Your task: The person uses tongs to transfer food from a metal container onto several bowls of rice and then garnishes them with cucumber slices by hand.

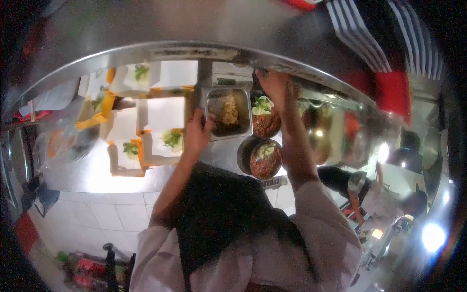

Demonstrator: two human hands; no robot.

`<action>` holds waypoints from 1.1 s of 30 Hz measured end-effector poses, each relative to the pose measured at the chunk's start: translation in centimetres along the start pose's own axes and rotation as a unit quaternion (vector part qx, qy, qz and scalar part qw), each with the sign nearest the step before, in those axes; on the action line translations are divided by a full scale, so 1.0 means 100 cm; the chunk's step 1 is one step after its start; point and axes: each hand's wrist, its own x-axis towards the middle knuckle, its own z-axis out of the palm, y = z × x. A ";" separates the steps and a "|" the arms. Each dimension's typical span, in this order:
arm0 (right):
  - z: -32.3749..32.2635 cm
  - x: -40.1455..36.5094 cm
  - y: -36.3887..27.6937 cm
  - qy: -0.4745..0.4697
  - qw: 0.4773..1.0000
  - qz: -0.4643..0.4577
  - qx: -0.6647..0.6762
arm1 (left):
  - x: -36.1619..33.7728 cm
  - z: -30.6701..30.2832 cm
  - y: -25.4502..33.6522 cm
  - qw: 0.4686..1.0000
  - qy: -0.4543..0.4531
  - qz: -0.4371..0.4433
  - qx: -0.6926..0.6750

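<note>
A square metal pan [208, 100] stands on the counter with a tan, clumped food [230, 112] inside. My left hand [197, 130] is at its left side, fingers curled against the rim. My right hand [274, 82] reaches past the pan's far right corner, close under the shelf edge; its fingers are blurred and partly hidden. Below my right forearm are two dark bowls [243, 160] of reddish-brown food [266, 165] topped with pale green pieces [262, 104]. To the left, several open white takeaway boxes [163, 114] hold leafy greens [172, 139].
A metal shelf edge [121, 51] runs across above the counter [87, 180]. A red holder with white forks [393, 97] hangs at upper right. Clear plastic bags [68, 138] lie at left. Another person [384, 204] works at lower right.
</note>
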 end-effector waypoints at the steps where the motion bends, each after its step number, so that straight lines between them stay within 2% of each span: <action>1: -0.013 0.002 -0.007 -0.078 0.996 0.041 -0.006 | 0.000 -0.002 0.000 1.000 0.001 0.009 -0.012; 2: -0.020 0.004 -0.012 -0.159 0.984 0.080 -0.013 | -0.002 -0.004 -0.001 1.000 0.002 0.014 -0.026; 3: -0.010 0.003 -0.009 -0.161 0.984 0.078 -0.014 | -0.002 -0.005 0.001 1.000 0.004 0.012 -0.026; 4: 0.004 0.001 -0.002 -0.021 1.000 0.007 -0.017 | -0.002 -0.005 0.006 1.000 0.008 0.010 0.003; 5: 0.015 -0.001 0.009 0.121 0.990 -0.063 -0.021 | -0.002 -0.006 0.010 0.999 0.011 0.009 0.031; 9: 0.003 -0.002 0.013 0.065 0.997 -0.044 0.014 | -0.003 -0.013 0.016 1.000 -0.026 -0.002 0.011; 11: 0.001 -0.002 0.010 0.143 0.988 -0.050 -0.021 | 0.002 -0.012 0.016 0.999 -0.002 0.024 0.036; 12: -0.006 0.007 0.007 0.148 0.987 -0.057 -0.021 | 0.009 -0.016 0.023 0.999 0.006 0.025 0.035; 14: -0.016 -0.002 0.005 -0.002 0.999 0.048 0.021 | 0.004 -0.029 0.053 0.986 0.002 -0.039 0.165; 15: -0.015 -0.006 0.007 -0.003 0.998 0.050 0.022 | 0.006 -0.033 0.065 0.985 -0.001 -0.039 0.166; 17: -0.012 -0.004 0.012 0.076 0.997 -0.004 0.000 | 0.025 -0.038 0.083 0.988 0.033 0.042 0.144; 21: -0.014 -0.011 0.018 0.078 0.996 0.006 0.053 | 0.065 -0.035 0.090 0.983 -0.017 0.072 0.170; 23: -0.036 -0.015 0.000 -0.072 0.995 0.043 0.056 | 0.074 -0.027 0.077 0.945 0.009 0.117 0.305; 24: -0.039 -0.013 -0.007 -0.071 0.995 0.043 0.056 | 0.076 -0.023 0.065 0.945 0.010 0.118 0.305; 26: -0.038 -0.011 -0.019 -0.149 0.988 0.024 0.034 | 0.077 -0.015 0.042 0.949 -0.059 0.103 0.293; 27: -0.028 -0.013 -0.021 -0.150 0.988 0.028 0.035 | 0.073 -0.013 0.040 0.948 -0.063 0.104 0.294; 29: 0.004 -0.012 -0.021 -0.115 0.993 0.010 0.030 | 0.061 -0.014 0.035 0.957 -0.009 0.137 0.254; 33: 0.022 -0.007 -0.032 -0.104 0.994 0.006 0.012 | 0.059 -0.011 0.014 0.958 0.012 0.153 0.240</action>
